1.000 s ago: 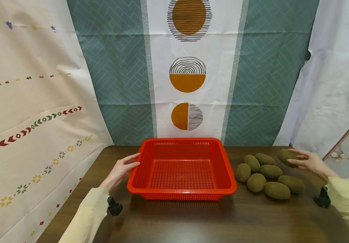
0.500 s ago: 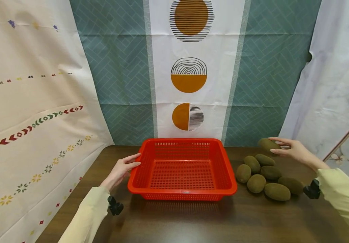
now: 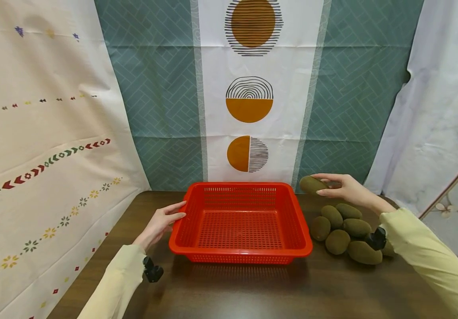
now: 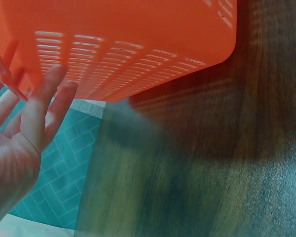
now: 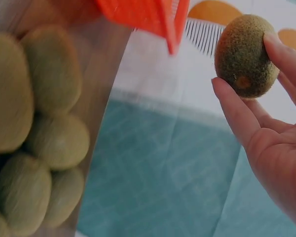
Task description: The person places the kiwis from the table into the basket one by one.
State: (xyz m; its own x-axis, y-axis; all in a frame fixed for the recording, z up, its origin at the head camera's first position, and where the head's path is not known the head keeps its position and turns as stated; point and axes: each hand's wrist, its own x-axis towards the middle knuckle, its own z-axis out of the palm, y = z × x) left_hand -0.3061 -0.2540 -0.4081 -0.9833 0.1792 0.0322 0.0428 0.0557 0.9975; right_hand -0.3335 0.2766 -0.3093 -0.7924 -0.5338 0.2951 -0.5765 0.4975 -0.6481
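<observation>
In the head view a red plastic basket (image 3: 238,250) with slotted walls stands mid-table, with nothing inside. At its left rim my left hand (image 3: 159,225) holds on, fingertips on the rim edge; the left wrist view shows fingers (image 4: 35,111) against the outer wall below the rim. My right hand (image 3: 346,188) pinches a fuzzy brown kiwi (image 3: 312,185) between thumb and fingers, raised above the back right corner of the basket. The right wrist view shows this kiwi (image 5: 246,57) held at the fingertips.
Several more kiwis (image 3: 337,241) lie grouped on the dark wooden table (image 3: 245,292), right of the basket. One is partly hidden behind the right wrist camera (image 3: 376,239). Patterned cloths (image 3: 336,97) hang behind the table and along both sides.
My right hand has lifted the kiwi from the far right of the group and carried it left toward the basket. The left hand and the basket have stayed in place.
</observation>
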